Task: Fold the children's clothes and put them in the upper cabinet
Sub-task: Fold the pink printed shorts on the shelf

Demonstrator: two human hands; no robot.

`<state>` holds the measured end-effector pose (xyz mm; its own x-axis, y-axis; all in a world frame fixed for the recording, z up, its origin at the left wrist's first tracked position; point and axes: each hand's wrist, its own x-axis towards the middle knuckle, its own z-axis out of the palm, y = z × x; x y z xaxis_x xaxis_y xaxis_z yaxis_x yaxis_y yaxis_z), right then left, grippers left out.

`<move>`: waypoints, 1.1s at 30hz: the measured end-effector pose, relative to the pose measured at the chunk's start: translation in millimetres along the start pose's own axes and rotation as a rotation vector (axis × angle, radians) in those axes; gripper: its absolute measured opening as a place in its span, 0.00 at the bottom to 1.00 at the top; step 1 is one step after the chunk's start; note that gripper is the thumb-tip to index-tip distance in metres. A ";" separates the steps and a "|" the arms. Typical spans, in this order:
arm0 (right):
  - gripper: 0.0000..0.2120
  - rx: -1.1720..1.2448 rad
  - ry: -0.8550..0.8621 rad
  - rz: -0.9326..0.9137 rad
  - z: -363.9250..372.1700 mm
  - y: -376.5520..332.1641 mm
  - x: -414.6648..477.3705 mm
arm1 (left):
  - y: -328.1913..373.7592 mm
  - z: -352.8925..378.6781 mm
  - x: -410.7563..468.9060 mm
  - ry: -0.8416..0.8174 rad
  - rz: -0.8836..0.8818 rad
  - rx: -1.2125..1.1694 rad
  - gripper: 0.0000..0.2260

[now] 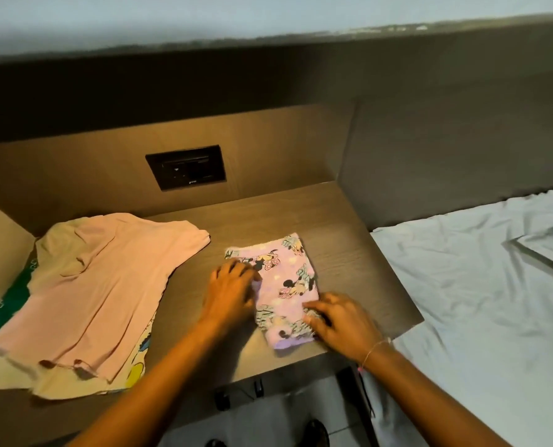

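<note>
A small lilac garment with a cartoon mouse print (284,279) lies folded on the wooden bedside table (349,240). My left hand (230,291) presses flat on its left edge, fingers spread. My right hand (336,321) rests on its near right corner, fingers curled over the fabric. To the left a pink shirt (101,285) lies spread over a pile with a cream garment (62,385) and a green printed one (14,301) under it.
A black socket plate (186,171) sits in the wooden back panel. A bed with a white sheet (481,301) borders the table on the right. Tiled floor (268,414) and a dark shoe show below the table edge.
</note>
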<state>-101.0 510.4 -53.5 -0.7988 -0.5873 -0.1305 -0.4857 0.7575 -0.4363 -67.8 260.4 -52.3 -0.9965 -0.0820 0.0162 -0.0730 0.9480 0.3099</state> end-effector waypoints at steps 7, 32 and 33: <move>0.35 -0.083 0.048 -0.221 15.8 -18.7 -20.5 | -45.7 -9.9 -65.7 -0.167 0.360 -0.109 0.24; 0.20 -0.100 0.097 0.144 2.5 -65.1 32.2 | -9.0 -16.3 -44.6 0.123 -0.329 -0.271 0.16; 0.21 -0.068 0.106 0.139 6.7 -64.7 32.3 | -9.5 -11.6 -49.8 0.148 -0.336 -0.213 0.18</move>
<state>-93.0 440.6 -35.4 -0.8912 -0.4447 -0.0889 -0.3880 0.8491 -0.3585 -17.0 251.9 -45.1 -0.9011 -0.4334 0.0119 -0.3671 0.7774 0.5108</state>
